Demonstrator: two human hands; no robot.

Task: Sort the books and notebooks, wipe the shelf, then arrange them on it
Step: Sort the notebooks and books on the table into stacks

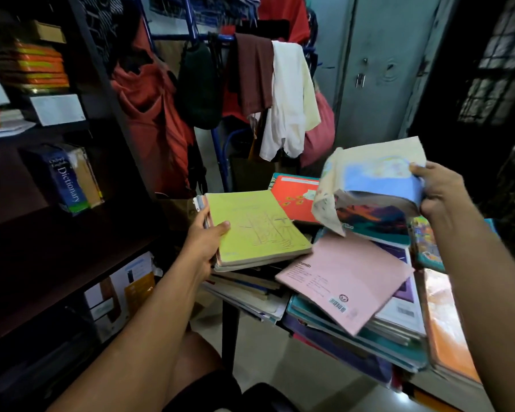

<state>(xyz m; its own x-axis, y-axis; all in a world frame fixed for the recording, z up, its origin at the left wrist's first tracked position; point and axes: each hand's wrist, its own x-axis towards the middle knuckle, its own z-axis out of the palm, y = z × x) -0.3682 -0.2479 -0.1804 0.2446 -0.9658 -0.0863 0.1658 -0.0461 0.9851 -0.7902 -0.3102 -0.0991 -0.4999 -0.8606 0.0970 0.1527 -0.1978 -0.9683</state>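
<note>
Soft-cover notebooks (372,185) droop from your right hand's (437,188) edge pinch above the surface pile — light, floppy, support the spine; left hand (208,236) clamps the stiffer green-topped stack (256,224).

Two hands are showing: the left hand (204,237) at centre and the right hand (437,188) at right. One yellow-green notebook (256,224), one pink notebook (344,278) and one red book (295,200) are lying mid-frame; one dictionary (66,181) is standing at left.
</note>
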